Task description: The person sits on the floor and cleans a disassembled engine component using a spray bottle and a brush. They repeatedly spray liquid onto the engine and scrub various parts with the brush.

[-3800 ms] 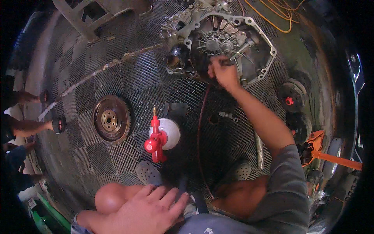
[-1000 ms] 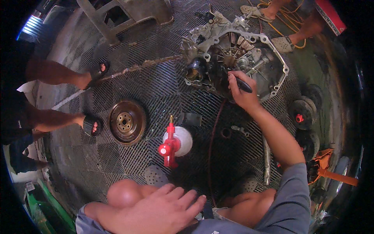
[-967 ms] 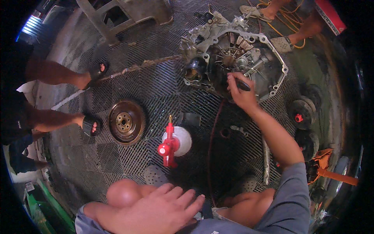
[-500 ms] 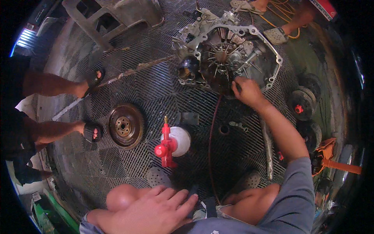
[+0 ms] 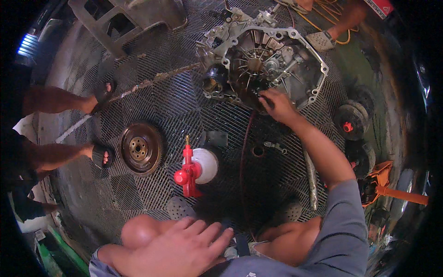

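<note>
An open metal gearbox housing (image 5: 318, 76) lies on the mat at the far centre, its ribbed inside and shafts facing up. My right hand (image 5: 278, 106) reaches to the near inner edge of that housing. Its fingers are curled together there; what they hold, if anything, is too small and dark to tell. My left hand (image 5: 184, 244) rests near my knee with its fingers stretched out and nothing in them. Between me and the housing stands a red spray gun or valve fitting (image 5: 188, 173) with a brass tip, joined to a white round cup (image 5: 206, 166).
A flywheel (image 5: 140, 147) lies left, near another person's sandalled foot (image 5: 102, 156). A grey plastic stool (image 5: 134, 23) stands far left. A metal bar (image 5: 310, 182), a thin hose (image 5: 244, 157) and an orange tool (image 5: 383, 184) lie about. Another person's foot (image 5: 321, 40) is beyond the housing.
The whole view has shifted slightly, so things sit a little further left. My right hand stays at the housing's near edge with its fingers bent; my left hand has barely moved.
</note>
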{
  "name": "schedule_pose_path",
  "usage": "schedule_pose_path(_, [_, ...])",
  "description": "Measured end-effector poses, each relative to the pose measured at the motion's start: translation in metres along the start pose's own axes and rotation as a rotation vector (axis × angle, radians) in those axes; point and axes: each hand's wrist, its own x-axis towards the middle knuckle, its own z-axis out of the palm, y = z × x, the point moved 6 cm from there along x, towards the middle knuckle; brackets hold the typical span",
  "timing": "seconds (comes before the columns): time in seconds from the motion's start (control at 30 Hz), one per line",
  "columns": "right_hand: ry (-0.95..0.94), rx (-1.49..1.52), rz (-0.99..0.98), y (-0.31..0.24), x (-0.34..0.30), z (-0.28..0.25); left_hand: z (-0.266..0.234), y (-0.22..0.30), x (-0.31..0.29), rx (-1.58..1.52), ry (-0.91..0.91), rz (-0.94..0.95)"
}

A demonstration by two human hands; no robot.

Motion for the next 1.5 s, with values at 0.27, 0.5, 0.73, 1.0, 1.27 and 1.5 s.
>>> schedule_pose_path(0.27, [-0.045,0.143,-0.103,-0.002,0.000,-0.016,-0.005,0.001,-0.003,0.020,0.054,0.008])
schedule_pose_path(0.5, [-0.020,0.187,0.069,0.016,0.004,0.002,-0.004,0.003,0.006,0.148,0.068,0.144])
schedule_pose_path(0.73, [-0.293,0.427,0.213,0.000,-0.013,-0.028,-0.005,-0.001,-0.002,0.018,0.030,0.033])
schedule_pose_path(1.0, [0.022,0.125,0.196,0.006,-0.004,-0.002,-0.005,0.001,0.003,0.095,0.075,0.093])
schedule_pose_path(1.27, [-0.050,0.258,0.024,-0.025,-0.003,-0.015,-0.005,0.000,-0.003,0.073,0.029,-0.012])
schedule_pose_path(1.5, [0.046,0.298,0.262,0.022,0.013,0.010,-0.004,0.004,0.001,0.072,0.020,-0.004])
